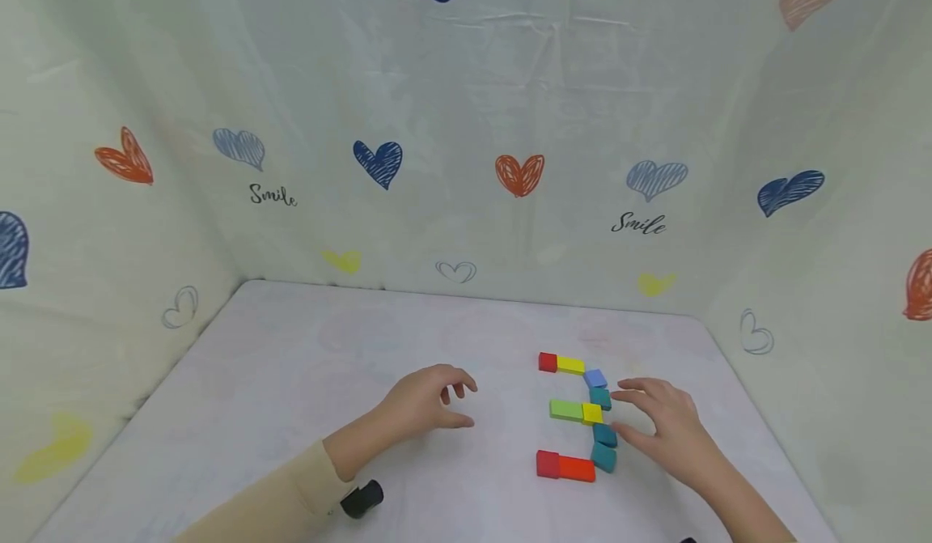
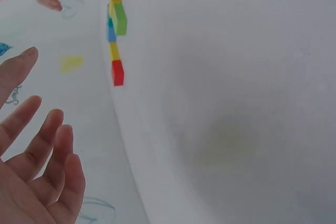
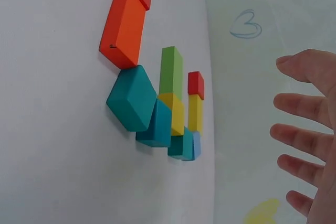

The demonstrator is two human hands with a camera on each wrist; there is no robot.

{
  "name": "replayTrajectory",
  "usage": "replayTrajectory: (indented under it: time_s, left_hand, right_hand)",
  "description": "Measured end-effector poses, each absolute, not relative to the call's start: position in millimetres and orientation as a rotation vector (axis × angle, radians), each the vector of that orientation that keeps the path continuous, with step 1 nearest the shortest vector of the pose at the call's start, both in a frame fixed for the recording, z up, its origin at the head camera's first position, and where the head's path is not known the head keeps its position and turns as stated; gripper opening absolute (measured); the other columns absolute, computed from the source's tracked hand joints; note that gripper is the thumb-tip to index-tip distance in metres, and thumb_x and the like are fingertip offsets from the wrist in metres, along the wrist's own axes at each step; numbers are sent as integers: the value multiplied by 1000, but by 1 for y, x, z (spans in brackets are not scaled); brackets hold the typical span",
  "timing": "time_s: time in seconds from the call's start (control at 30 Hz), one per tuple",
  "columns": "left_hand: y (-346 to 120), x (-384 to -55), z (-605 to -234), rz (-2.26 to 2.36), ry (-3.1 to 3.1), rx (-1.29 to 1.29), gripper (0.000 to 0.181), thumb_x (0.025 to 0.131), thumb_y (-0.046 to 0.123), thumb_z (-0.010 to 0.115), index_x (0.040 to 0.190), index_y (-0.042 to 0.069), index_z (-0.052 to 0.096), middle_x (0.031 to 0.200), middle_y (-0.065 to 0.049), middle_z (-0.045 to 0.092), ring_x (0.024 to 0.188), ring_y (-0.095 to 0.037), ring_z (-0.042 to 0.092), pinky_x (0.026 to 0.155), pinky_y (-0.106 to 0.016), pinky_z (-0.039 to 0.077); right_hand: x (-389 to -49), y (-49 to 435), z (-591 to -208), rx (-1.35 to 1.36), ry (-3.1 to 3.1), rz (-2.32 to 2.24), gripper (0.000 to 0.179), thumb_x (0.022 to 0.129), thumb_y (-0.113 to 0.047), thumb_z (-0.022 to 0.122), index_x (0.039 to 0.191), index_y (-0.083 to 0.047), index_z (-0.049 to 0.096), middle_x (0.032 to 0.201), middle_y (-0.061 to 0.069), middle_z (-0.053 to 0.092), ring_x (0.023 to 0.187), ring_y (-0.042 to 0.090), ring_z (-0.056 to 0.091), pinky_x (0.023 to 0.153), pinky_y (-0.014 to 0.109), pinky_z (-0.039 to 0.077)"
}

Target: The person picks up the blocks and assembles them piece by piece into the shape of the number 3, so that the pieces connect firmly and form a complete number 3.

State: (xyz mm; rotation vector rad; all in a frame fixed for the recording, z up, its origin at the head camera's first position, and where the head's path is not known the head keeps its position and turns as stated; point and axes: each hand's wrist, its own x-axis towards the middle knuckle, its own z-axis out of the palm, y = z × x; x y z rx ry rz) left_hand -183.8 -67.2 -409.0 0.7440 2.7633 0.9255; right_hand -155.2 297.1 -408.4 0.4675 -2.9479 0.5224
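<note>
Coloured toy blocks lie on the white table in a shape like a 3. Its top arm is a red cube (image 1: 548, 362) and a yellow block (image 1: 571, 365); the middle arm is a light green block (image 1: 565, 410) and a yellow cube (image 1: 592, 413). At the near end sit a red cube (image 1: 548, 464) and an orange-red block (image 1: 577, 468). A blue block (image 1: 595, 378) and several teal blocks (image 3: 132, 98) form the right side. My right hand (image 1: 666, 426) hovers just right of them, fingers spread, holding nothing. Left of the blocks, my left hand (image 1: 429, 401) is relaxed and holds nothing.
The white table (image 1: 328, 341) meets a pale curtain (image 1: 451, 82) printed with hearts at its back and sides. A small black cylinder (image 1: 362, 498) is beside the left sleeve near the front.
</note>
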Motion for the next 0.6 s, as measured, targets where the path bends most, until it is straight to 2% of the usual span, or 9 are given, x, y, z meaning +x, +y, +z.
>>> replayTrajectory:
  time_s: [0.23, 0.6]
  left_hand:
    - [-96, -180, -396, 859, 2895, 682, 41, 75, 30, 85, 111, 21, 66, 96, 12, 60, 85, -14, 57, 69, -30, 47]
    - [-134, -175, -379, 751, 3058, 519, 52, 75, 30, 85, 121, 19, 64, 112, 6, 64, 106, -20, 60, 85, -39, 49]
  right_hand:
    - [-156, 302, -403, 456, -2934, 489, 42, 80, -23, 79, 119, -10, 67, 127, 14, 56, 121, 37, 43, 96, 67, 28]
    - [-150, 307, -396, 457, -2940, 446, 53, 81, -29, 78, 127, -9, 62, 136, 18, 49, 124, 40, 39, 95, 68, 26]
